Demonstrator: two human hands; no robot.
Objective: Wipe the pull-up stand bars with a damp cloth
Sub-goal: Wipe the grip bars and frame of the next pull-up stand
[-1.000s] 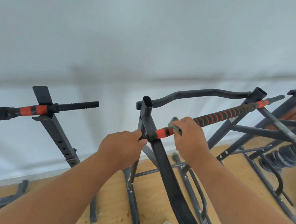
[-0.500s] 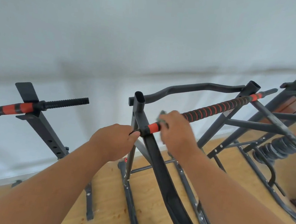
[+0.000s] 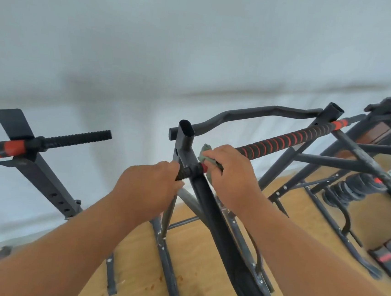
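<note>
The right hand [image 3: 229, 175] gripped a green cloth [image 3: 207, 156] wrapped round the red-and-black bar [image 3: 283, 142], right beside the upright post [image 3: 185, 144]. The left hand [image 3: 147, 191] clasped the bar's ribbed stub [image 3: 182, 173] on the post's other side.

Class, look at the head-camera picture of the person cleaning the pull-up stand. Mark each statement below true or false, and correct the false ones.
1. The right hand presses a green cloth round the red and black grip bar. True.
2. The left hand hangs free of the stand. False: it grips the ribbed bar end beside the upright post.
3. The cloth sits at the far end of the grip bar. False: it is at the near end, next to the post.
4. The stand rests on a wooden floor. True.
5. The post's top is an open tube. True.
</note>
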